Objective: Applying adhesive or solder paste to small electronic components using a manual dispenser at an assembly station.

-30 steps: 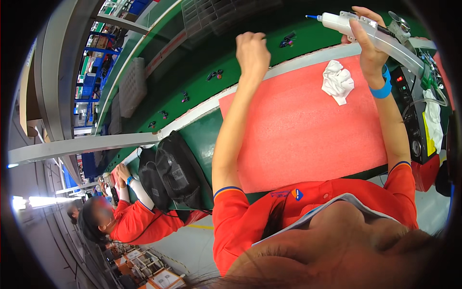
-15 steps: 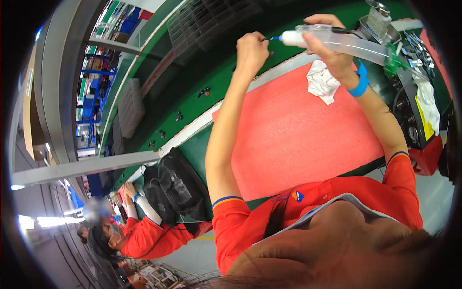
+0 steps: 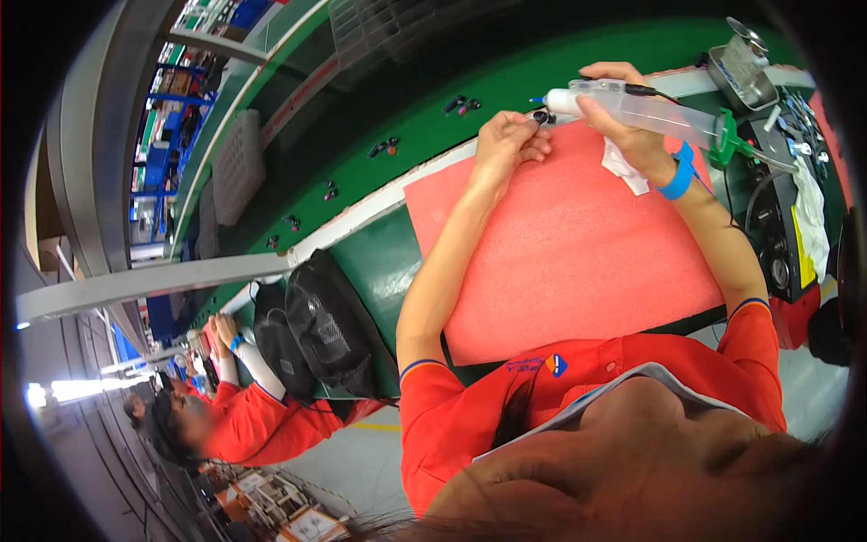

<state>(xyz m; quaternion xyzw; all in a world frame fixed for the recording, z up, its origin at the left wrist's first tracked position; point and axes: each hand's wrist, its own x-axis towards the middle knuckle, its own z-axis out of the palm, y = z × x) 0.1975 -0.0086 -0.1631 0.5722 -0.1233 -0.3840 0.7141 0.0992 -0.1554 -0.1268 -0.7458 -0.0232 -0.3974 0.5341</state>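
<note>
Right-hand grip (image 3: pixel 635 140) wraps a translucent, green-ended plastic syringe (image 3: pixel 673 120), upper right of the frame, its long axis running leftward, blue tip (image 3: pixel 536 99) just above the small black part (image 3: pixel 544 117) the left hand (image 3: pixel 506 147) pinches.

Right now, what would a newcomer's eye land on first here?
Probably the large pink mat, right of centre. Near its far edge, the right hand grips a big translucent syringe while the left hand pinches a small dark part. A black bag lies left of the mat.
</note>
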